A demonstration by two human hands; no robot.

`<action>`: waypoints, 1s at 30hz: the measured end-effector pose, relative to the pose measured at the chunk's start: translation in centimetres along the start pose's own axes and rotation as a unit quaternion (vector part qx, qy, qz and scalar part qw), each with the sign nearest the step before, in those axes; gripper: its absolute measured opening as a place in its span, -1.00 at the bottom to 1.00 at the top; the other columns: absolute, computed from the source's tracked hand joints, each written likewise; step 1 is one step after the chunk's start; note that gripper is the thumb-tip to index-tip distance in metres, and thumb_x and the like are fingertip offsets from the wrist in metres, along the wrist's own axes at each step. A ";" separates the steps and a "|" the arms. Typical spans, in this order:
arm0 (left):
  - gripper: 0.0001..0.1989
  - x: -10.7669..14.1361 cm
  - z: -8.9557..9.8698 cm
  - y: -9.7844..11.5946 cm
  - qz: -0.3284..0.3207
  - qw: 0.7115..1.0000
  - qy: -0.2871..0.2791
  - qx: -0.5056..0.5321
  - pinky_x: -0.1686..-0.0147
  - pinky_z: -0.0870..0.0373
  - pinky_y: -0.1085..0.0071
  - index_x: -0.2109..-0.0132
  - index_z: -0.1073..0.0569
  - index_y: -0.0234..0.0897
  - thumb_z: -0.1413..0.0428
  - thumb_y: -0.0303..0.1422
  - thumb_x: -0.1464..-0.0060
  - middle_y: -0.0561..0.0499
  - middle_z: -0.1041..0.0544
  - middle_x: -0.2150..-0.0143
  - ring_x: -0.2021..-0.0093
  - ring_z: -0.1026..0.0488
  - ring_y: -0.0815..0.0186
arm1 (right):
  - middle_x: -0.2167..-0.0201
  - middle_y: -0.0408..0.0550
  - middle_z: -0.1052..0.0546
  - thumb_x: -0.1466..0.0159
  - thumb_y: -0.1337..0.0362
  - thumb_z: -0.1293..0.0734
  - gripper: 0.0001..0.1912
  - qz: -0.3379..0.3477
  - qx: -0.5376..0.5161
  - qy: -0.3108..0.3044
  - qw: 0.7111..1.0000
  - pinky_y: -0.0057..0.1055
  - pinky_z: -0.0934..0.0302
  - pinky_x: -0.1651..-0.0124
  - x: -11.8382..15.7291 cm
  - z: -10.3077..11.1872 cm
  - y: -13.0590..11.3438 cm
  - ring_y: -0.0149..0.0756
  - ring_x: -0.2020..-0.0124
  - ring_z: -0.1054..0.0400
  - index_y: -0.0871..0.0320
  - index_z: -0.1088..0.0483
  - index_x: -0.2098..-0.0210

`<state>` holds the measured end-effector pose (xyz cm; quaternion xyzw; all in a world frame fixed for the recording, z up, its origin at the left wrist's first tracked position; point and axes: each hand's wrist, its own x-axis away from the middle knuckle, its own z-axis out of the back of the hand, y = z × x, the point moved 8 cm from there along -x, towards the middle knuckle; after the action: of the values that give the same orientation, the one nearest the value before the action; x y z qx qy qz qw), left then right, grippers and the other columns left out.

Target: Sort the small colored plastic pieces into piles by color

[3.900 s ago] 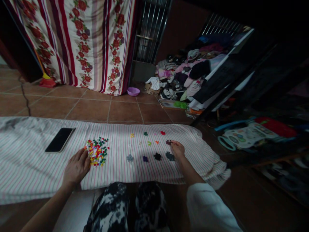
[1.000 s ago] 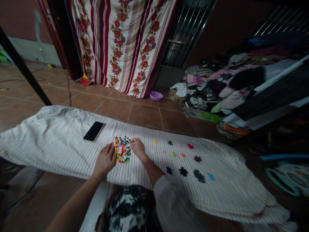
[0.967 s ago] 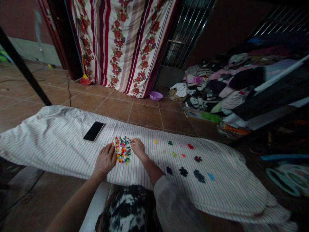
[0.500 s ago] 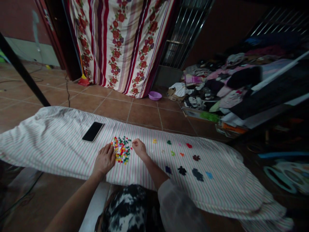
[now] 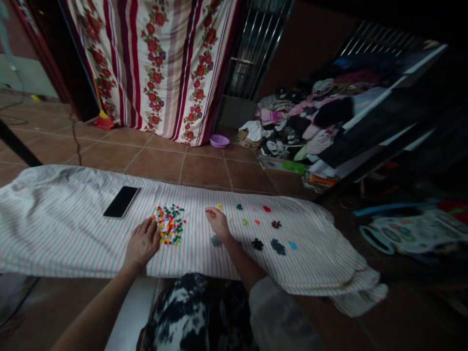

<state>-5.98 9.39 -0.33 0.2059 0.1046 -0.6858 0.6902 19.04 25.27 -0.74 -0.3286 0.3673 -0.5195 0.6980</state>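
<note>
Right fingers (image 5: 212, 212) pinched on small piece (image 5: 206, 210)

no readable text or labels

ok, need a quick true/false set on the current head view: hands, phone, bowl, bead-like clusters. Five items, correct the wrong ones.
1. The left hand lies beside the mixed pile. True.
2. The phone lies between the mixed pile and the right hand. False: it lies to the left of the pile.
3. The light blue cluster is to the right of the black cluster. True.
4. The purple bowl stands on the striped cloth. False: it is on the tiled floor, beyond the cloth.
5. The red cluster is nearer the person than the black cluster. False: it is farther away.
</note>
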 end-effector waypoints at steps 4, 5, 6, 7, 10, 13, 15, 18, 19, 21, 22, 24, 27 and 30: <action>-0.63 0.0 0.0 -0.1 -0.004 1.000 0.006 0.003 -0.12 -0.32 0.05 -0.01 -0.41 -0.25 0.18 -0.25 -0.22 -0.21 -0.47 -0.07 -0.21 -0.29 0.05 | 0.29 -0.06 -0.60 -0.15 0.16 -0.25 -0.74 -0.014 -0.049 0.046 0.998 -0.36 -0.34 0.14 0.5 4.1 1.9 -0.29 0.28 -0.48 0.12 -0.50 0.26; -0.64 0.1 -0.1 0.0 -0.012 1.000 0.003 0.001 -0.11 -0.32 0.03 0.01 -0.42 -0.25 0.18 -0.26 -0.21 -0.20 -0.47 -0.07 -0.21 -0.29 0.04 | 0.30 -0.04 -0.60 -0.14 0.14 -0.25 -0.73 -0.018 -0.060 0.057 0.996 -0.35 -0.34 0.15 0.6 5.2 2.4 -0.28 0.29 -0.48 0.13 -0.49 0.27; -0.65 0.1 -0.1 0.1 -0.020 1.000 -0.001 -0.004 -0.11 -0.32 0.02 0.04 -0.43 -0.24 0.17 -0.27 -0.21 -0.21 -0.47 -0.08 -0.21 -0.28 0.02 | 0.32 -0.03 -0.60 -0.13 0.12 -0.26 -0.72 -0.023 -0.067 0.069 0.995 -0.34 -0.35 0.16 0.7 6.4 3.0 -0.27 0.31 -0.49 0.14 -0.49 0.28; -0.66 0.1 -0.2 0.2 -0.028 1.000 -0.004 -0.012 -0.10 -0.32 0.00 0.06 -0.44 -0.24 0.17 -0.28 -0.20 -0.21 -0.46 -0.08 -0.22 -0.27 0.01 | 0.35 -0.03 -0.60 -0.12 0.10 -0.27 -0.70 -0.029 -0.068 0.082 0.994 -0.33 -0.35 0.18 0.9 7.7 3.6 -0.26 0.33 -0.48 0.14 -0.48 0.28; -0.68 0.3 -0.4 0.4 -0.057 0.998 -0.015 -0.035 -0.08 -0.33 -0.03 0.13 -0.46 -0.23 0.17 -0.32 -0.19 -0.20 -0.46 -0.09 -0.23 -0.25 -0.04 | 0.39 -0.03 -0.59 -0.10 0.04 -0.29 -0.66 -0.047 -0.047 0.133 0.989 -0.31 -0.35 0.19 1.6 11.8 5.6 -0.24 0.35 -0.47 0.15 -0.48 0.28; -0.70 0.4 -0.5 0.4 -0.070 0.997 -0.014 -0.039 -0.07 -0.33 -0.03 0.15 -0.47 -0.23 0.15 -0.34 -0.17 -0.20 -0.47 -0.09 -0.23 -0.25 -0.06 | 0.39 -0.01 -0.58 -0.07 0.02 -0.29 -0.63 -0.069 -0.003 0.182 0.981 -0.31 -0.33 0.17 2.7 16.2 7.6 -0.23 0.35 -0.46 0.16 -0.50 0.28; -0.72 0.4 -0.5 0.3 -0.067 0.997 -0.012 -0.036 -0.08 -0.33 -0.02 0.17 -0.46 -0.23 0.13 -0.34 -0.17 -0.19 -0.48 -0.08 -0.23 -0.26 -0.04 | 0.41 0.00 -0.57 -0.05 0.04 -0.28 -0.62 -0.092 0.032 0.208 0.973 -0.31 -0.32 0.17 3.4 19.0 9.2 -0.22 0.34 -0.45 0.18 -0.51 0.29; -0.73 0.4 -0.6 0.2 -0.062 0.997 -0.018 -0.041 -0.09 -0.32 0.01 0.17 -0.45 -0.23 0.14 -0.34 -0.17 -0.17 -0.48 -0.08 -0.23 -0.26 -0.02 | 0.42 -0.02 -0.57 -0.04 0.11 -0.26 -0.64 -0.130 0.088 0.238 0.959 -0.32 -0.30 0.15 4.3 22.7 11.3 -0.21 0.33 -0.44 0.18 -0.53 0.29; -0.72 0.4 -0.6 0.2 -0.058 0.997 -0.020 -0.042 -0.09 -0.32 0.02 0.16 -0.45 -0.24 0.14 -0.34 -0.17 -0.18 -0.48 -0.08 -0.23 -0.26 -0.01 | 0.42 -0.03 -0.57 -0.03 0.13 -0.25 -0.65 -0.141 0.107 0.245 0.953 -0.33 -0.30 0.14 4.5 23.7 11.9 -0.22 0.33 -0.43 0.17 -0.53 0.29; -0.72 0.3 -0.5 0.0 -0.043 0.998 -0.019 -0.031 -0.09 -0.32 0.05 0.13 -0.43 -0.25 0.13 -0.32 -0.17 -0.18 -0.47 -0.08 -0.22 -0.27 0.01 | 0.41 -0.05 -0.58 -0.03 0.19 -0.24 -0.68 -0.162 0.136 0.262 0.941 -0.35 -0.29 0.12 4.8 25.3 13.0 -0.22 0.32 -0.44 0.15 -0.54 0.31; -0.72 0.2 -0.4 -0.1 -0.034 0.999 -0.016 -0.022 -0.10 -0.32 0.07 0.11 -0.42 -0.25 0.13 -0.31 -0.16 -0.19 -0.47 -0.08 -0.22 -0.28 0.03 | 0.40 -0.05 -0.58 -0.03 0.21 -0.23 -0.70 -0.174 0.144 0.271 0.936 -0.36 -0.29 0.12 4.9 26.0 13.5 -0.23 0.31 -0.44 0.13 -0.54 0.33; -0.71 0.1 -0.1 -0.2 -0.021 1.000 -0.008 -0.004 -0.09 -0.32 0.09 0.08 -0.40 -0.25 0.12 -0.29 -0.16 -0.19 -0.48 -0.06 -0.20 -0.30 0.05 | 0.39 -0.06 -0.59 -0.03 0.25 -0.23 -0.73 -0.194 0.149 0.287 0.926 -0.38 -0.29 0.11 5.1 26.9 14.4 -0.23 0.29 -0.45 0.11 -0.54 0.36; -0.71 0.0 0.1 -0.1 -0.021 1.000 0.005 0.002 -0.08 -0.33 0.09 0.08 -0.39 -0.25 0.13 -0.27 -0.15 -0.20 -0.48 -0.04 -0.17 -0.32 0.06 | 0.38 -0.06 -0.60 -0.04 0.30 -0.24 -0.76 -0.215 0.148 0.294 0.920 -0.38 -0.30 0.11 5.0 27.7 15.3 -0.23 0.29 -0.46 0.12 -0.54 0.38; -0.72 0.0 0.4 0.1 -0.031 0.999 0.017 0.001 -0.07 -0.34 0.10 0.10 -0.38 -0.23 0.14 -0.27 -0.15 -0.18 -0.50 -0.01 -0.16 -0.34 0.07 | 0.39 -0.06 -0.60 -0.03 0.32 -0.25 -0.77 -0.221 0.150 0.293 0.918 -0.39 -0.31 0.11 4.9 28.2 15.7 -0.23 0.29 -0.47 0.12 -0.54 0.40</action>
<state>-5.95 9.22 0.01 0.2145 0.1220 -0.7037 0.6663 51.67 26.59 -0.30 -0.1257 0.3908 -0.7826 0.4680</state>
